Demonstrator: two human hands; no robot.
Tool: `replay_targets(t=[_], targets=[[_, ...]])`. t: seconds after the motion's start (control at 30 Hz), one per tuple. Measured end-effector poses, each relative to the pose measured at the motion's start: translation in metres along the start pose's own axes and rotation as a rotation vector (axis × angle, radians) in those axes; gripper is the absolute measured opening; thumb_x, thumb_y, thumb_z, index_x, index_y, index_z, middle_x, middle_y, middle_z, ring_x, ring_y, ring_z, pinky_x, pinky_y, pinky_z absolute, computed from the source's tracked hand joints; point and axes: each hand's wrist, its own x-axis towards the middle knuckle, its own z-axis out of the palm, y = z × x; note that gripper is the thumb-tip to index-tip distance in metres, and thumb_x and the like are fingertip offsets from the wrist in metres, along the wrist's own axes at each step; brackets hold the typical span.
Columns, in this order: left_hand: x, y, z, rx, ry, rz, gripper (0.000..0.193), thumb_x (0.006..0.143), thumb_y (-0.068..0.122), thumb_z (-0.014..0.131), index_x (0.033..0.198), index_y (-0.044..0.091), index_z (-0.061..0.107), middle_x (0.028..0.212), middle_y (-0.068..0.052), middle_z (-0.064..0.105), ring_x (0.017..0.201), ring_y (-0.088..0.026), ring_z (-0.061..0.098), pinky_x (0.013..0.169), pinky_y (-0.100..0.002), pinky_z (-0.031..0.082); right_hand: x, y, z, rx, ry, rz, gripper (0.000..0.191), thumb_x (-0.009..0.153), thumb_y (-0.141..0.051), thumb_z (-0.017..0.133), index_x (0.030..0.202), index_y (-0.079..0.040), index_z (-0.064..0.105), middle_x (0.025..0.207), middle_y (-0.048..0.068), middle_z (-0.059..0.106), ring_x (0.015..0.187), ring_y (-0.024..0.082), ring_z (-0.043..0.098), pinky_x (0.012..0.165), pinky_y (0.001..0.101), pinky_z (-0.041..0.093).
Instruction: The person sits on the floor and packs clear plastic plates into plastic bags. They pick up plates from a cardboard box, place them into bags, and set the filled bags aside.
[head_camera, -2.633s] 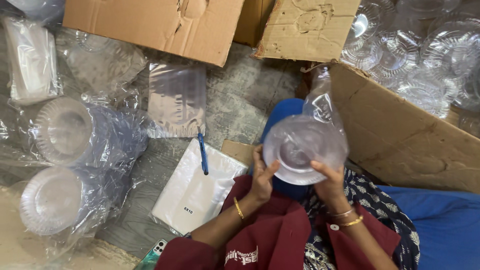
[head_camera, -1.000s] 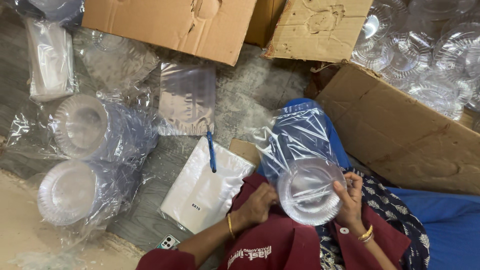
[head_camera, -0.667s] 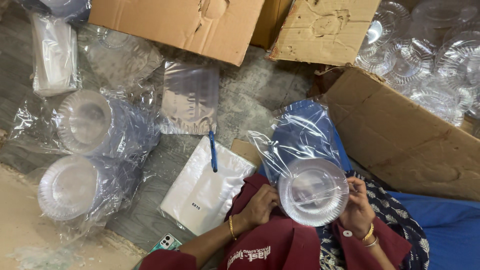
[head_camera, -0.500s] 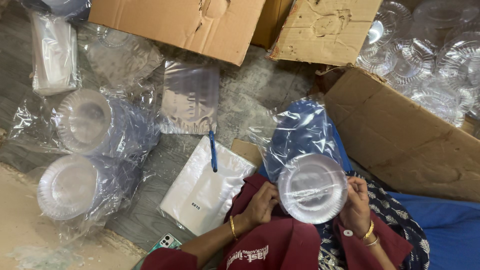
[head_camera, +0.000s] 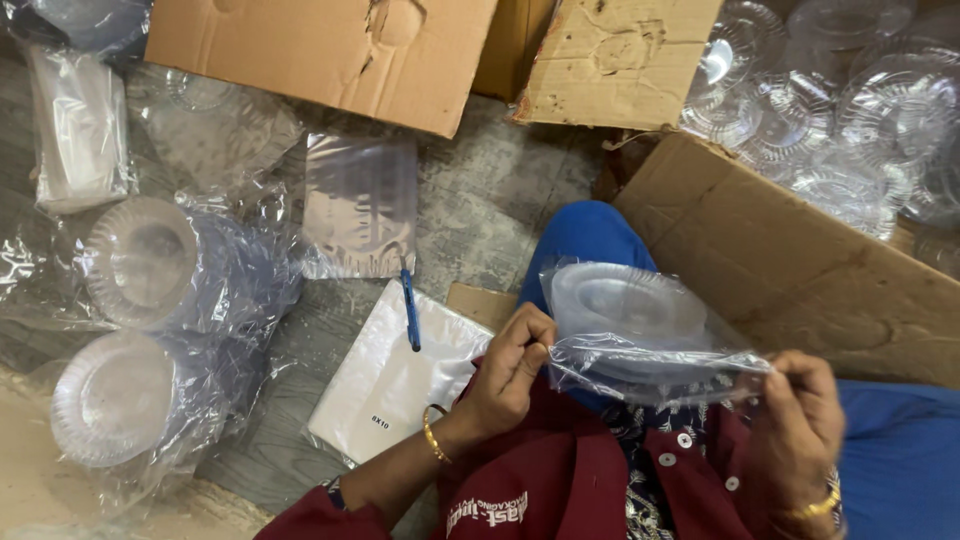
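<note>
At far left, two bagged stacks of clear plates (head_camera: 140, 330) lie on the floor, with a flat pile of plastic bags (head_camera: 360, 205) beyond them. Nearer, a blue pen (head_camera: 410, 310) rests on a white packet of bags (head_camera: 395, 375). The left hand (head_camera: 510, 365) pinches the left edge of a clear bag (head_camera: 650, 355) holding a stack of clear plates (head_camera: 625, 305); the right hand (head_camera: 795, 420) pinches the bag's right edge. The bagged stack lies over the lap, near a cardboard box (head_camera: 790, 265) of loose plates (head_camera: 830, 110) at far right.
</note>
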Motion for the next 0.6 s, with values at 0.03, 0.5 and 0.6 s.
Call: replay_targets(t=[0.03, 0.5, 0.6], targets=[[0.003, 0.008, -0.001, 0.001, 0.006, 0.029, 0.021, 0.113, 0.021, 0.045, 0.099, 0.005, 0.047, 0.097, -0.004, 0.044, 0.088, -0.014, 0.044, 0.083, -0.027, 0.041, -0.004, -0.011, 0.003, 0.055, -0.015, -0.026, 0.005, 0.11, -0.004, 0.053, 0.111, 0.0, 0.053, 0.102, 0.013, 0.062, 0.085, 0.017, 0.06, 0.08, 0.0301, 0.049], [0.033, 0.038, -0.011, 0.177, -0.291, 0.231, 0.035, 0.104, 0.038, 0.064, 0.114, 0.008, 0.049, 0.122, -0.011, 0.052, 0.12, -0.023, 0.052, 0.106, -0.037, 0.044, -0.019, -0.053, 0.047, 0.447, -0.214, 0.078, 0.011, 0.105, -0.001, 0.053, 0.107, 0.009, 0.055, 0.096, 0.022, 0.056, 0.072, 0.021, 0.058, 0.06, 0.0289, 0.048], [0.033, 0.043, -0.001, 0.156, -0.336, 0.335, 0.089, 0.077, 0.053, 0.082, 0.137, 0.004, 0.038, 0.138, -0.021, 0.046, 0.13, -0.031, 0.046, 0.104, -0.045, 0.042, -0.019, -0.05, 0.054, 0.388, -0.31, 0.058, 0.01, 0.107, 0.0, 0.054, 0.106, 0.009, 0.055, 0.096, 0.021, 0.056, 0.078, 0.021, 0.057, 0.067, 0.0304, 0.048]])
